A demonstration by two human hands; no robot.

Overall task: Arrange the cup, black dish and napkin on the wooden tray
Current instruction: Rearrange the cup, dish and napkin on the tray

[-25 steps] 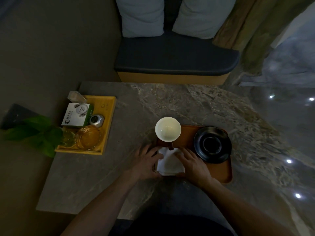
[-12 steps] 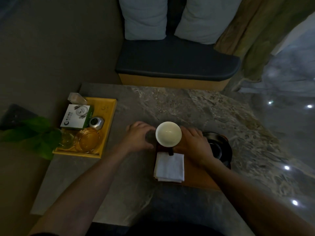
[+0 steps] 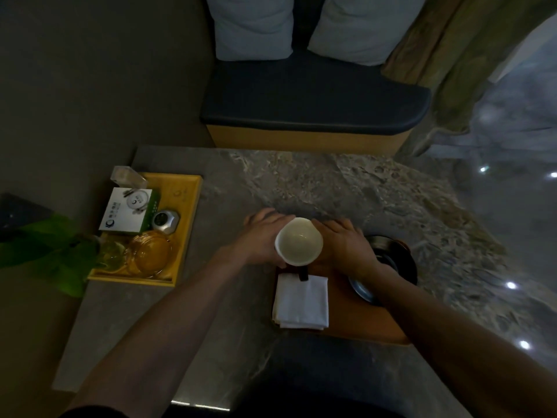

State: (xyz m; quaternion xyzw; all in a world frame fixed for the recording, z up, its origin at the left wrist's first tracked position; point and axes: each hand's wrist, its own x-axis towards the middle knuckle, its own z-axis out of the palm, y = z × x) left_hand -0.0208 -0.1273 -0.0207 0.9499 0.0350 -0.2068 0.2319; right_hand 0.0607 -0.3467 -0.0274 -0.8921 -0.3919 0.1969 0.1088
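Note:
A white cup [image 3: 299, 241] stands at the far left corner of the wooden tray [image 3: 361, 321]. My left hand [image 3: 259, 239] and my right hand [image 3: 343, 245] wrap its sides from left and right, below the rim. A folded white napkin [image 3: 301, 303] lies flat on the tray's left part, just in front of the cup, and a small dark piece overlaps its far edge. The black dish [image 3: 391, 257] sits on the tray's far right, partly hidden by my right wrist.
The tray rests on a grey stone table [image 3: 301, 182]. A yellow tray [image 3: 187, 206] at the left holds a white box, a small metal tin and glassware. A green plant [image 3: 51, 245] overhangs the left edge. A cushioned bench [image 3: 313, 104] stands behind the table.
Both hands left the napkin, which now lies flat, and moved up to the cup, closing in on its sides. The view has shifted slightly.

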